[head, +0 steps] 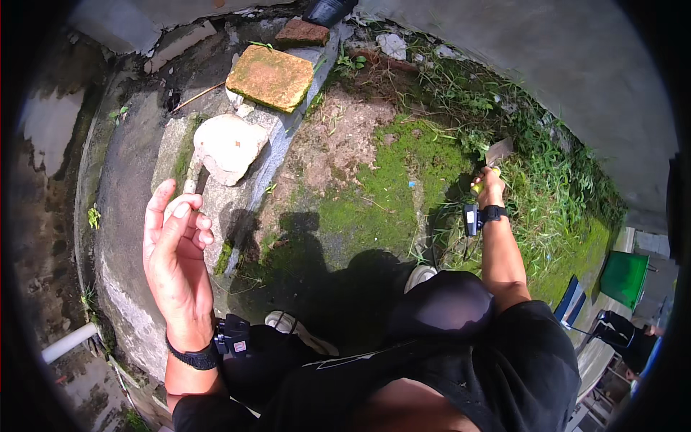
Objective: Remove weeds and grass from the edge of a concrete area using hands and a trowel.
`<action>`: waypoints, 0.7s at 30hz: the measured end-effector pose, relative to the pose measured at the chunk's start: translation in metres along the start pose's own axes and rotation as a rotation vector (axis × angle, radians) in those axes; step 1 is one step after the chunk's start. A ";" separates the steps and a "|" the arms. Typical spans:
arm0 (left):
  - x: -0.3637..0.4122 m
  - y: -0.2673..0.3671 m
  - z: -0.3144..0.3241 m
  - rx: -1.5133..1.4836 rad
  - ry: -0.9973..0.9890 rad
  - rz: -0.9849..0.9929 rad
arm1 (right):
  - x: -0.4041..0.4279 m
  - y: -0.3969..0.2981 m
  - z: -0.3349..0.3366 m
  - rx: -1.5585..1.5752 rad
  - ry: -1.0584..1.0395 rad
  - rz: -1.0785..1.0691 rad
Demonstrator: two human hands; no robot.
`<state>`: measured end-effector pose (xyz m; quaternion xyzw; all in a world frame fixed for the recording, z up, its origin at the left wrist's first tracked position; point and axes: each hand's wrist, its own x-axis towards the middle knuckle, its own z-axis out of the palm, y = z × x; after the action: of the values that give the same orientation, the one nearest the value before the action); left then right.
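Observation:
My right hand grips the yellow-green handle of a hand trowel. The trowel's metal blade points away from me, at the border of the grass and weeds. Raised over the concrete ledge on the left, my left hand has its fingers loosely bent and seems to hold nothing. Just beyond its fingertips lies a pale, sunlit stone. A narrow, rough grey piece runs from the stone down behind the fingers; whether the hand touches it is unclear.
A mossy yellowish block, a reddish brick and a black pot line the ledge. Green moss covers ground before my shoes. A grey wall bounds the weeds. Right: a green bin and another person.

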<state>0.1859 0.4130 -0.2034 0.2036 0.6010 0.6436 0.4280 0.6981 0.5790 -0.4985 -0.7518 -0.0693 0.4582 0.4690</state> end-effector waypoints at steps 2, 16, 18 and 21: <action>0.000 -0.002 -0.002 -0.022 0.005 -0.013 | -0.083 0.003 0.029 -0.161 -0.134 -0.085; -0.006 -0.010 0.004 0.018 -0.042 -0.107 | -0.186 0.074 -0.065 -1.531 -0.733 -0.389; -0.004 -0.012 0.008 0.027 -0.051 -0.113 | -0.183 0.071 -0.051 -1.547 -0.734 -0.432; -0.002 -0.013 0.016 0.023 -0.075 -0.113 | -0.175 0.064 -0.017 -1.528 -0.773 -0.501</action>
<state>0.2033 0.4196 -0.2119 0.1982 0.6025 0.6034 0.4833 0.5899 0.4397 -0.4357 -0.6150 -0.6714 0.3926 -0.1301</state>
